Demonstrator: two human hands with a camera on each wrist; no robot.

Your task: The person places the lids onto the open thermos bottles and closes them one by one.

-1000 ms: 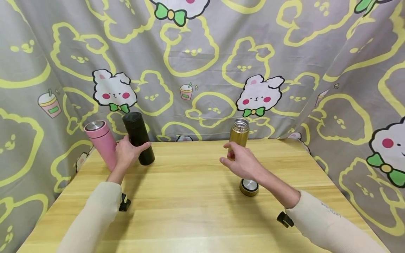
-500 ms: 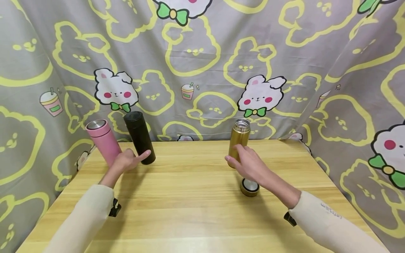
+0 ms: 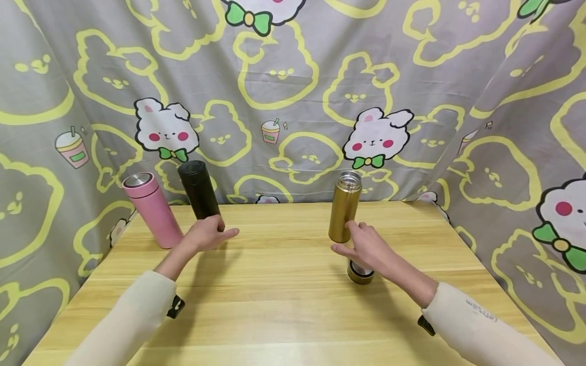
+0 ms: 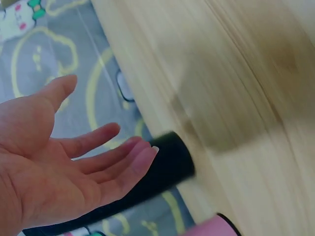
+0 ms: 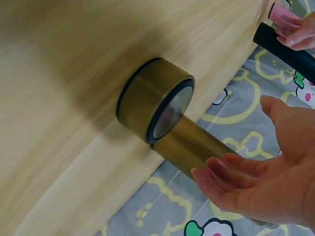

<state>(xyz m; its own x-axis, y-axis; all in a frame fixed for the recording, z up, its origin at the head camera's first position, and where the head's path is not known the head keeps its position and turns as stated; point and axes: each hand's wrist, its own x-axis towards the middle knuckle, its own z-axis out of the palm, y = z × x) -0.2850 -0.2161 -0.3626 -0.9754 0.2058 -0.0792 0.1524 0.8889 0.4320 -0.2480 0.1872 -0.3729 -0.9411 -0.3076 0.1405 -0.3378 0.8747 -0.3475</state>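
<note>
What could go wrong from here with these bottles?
1. The uncapped metallic gold cylindrical bottle may tip if the right hand bumps it; contents can't be seen.
2. The left hand, close to the tall black cylindrical bottle, might knock it over.
3. The loose gold round lid, near the right hand, could get nudged away.

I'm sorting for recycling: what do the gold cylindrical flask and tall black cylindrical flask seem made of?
Gold cylindrical flask: probably metal with a satin gold coating, going by its soft sheen and silvery neck. Black cylindrical flask: dark matte finish with few highlights; metal or plastic underneath, I can't tell.
</note>
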